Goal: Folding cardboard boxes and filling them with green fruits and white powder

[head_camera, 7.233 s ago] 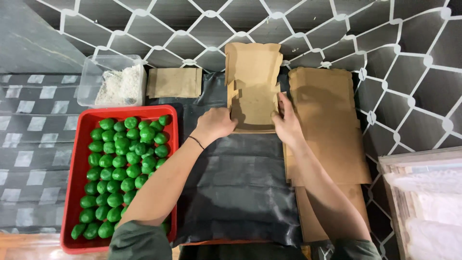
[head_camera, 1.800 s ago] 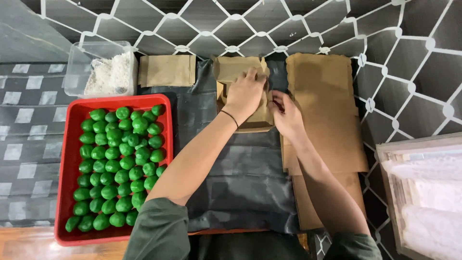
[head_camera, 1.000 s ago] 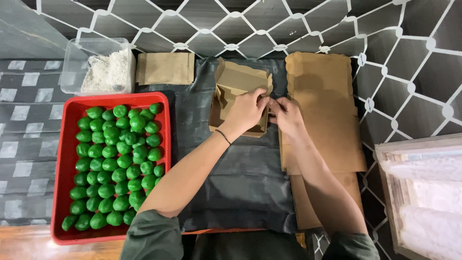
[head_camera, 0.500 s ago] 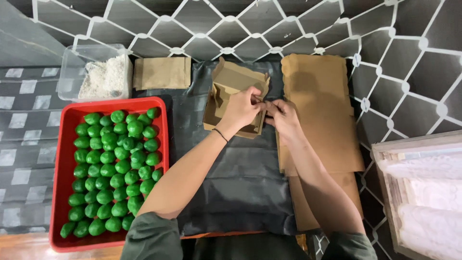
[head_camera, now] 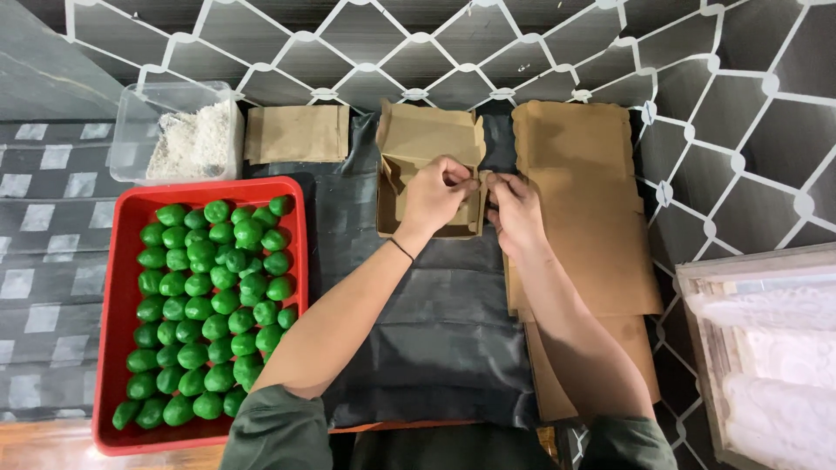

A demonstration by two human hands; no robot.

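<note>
Left hand (head_camera: 437,193) and right hand (head_camera: 514,209) both pinched shut on right wall of half-folded brown cardboard box (head_camera: 424,165), far centre on black cloth (head_camera: 435,331). Red tray (head_camera: 117,287) of green balls (head_camera: 213,305) left.

tray (head_camera: 117,287) left of box (head_camera: 418,148), flat sheets (head_camera: 583,218) right

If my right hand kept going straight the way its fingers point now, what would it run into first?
The right hand points up and left, with its fingertips at the right wall of the half-folded brown paper box. It would meet that wall at once, right beside the left hand. Depth is hard to judge from above.
</note>
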